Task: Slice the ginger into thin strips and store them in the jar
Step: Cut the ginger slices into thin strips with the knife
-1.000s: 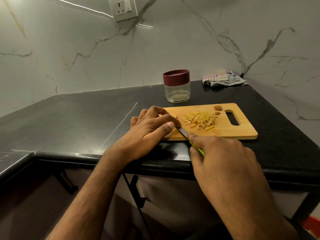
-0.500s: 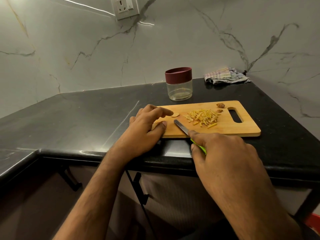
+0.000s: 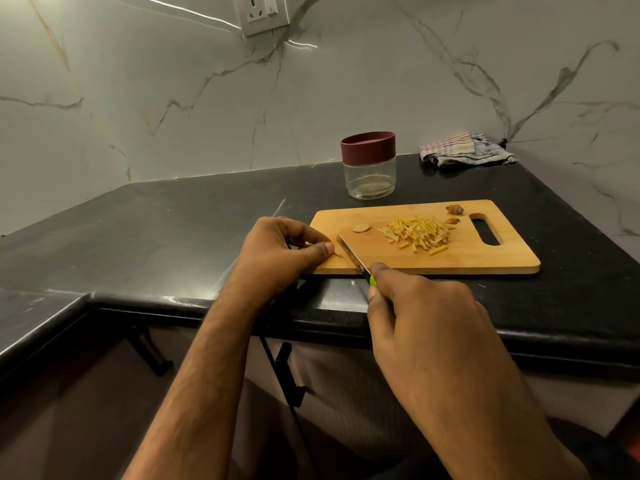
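left hand (image 3: 277, 251) now pinches ginger bits, pale strips (image 3: 419, 233) piled

A wooden cutting board (image 3: 478, 258) is laid on a black counter (image 3: 173, 233). A knife (image 3: 351, 252) with a green handle is gripped by the right hand (image 3: 426, 323), its blade resting on the board's left part. The left hand (image 3: 280, 254) is curled at the board's left end, thumb and fingers pinched together. A heap of ginger strips (image 3: 420, 233) is seen mid-board, a round slice (image 3: 361, 227) just left of it. A lidded jar (image 3: 369, 166) is stood beyond, a folded cloth (image 3: 464, 154) farther right.
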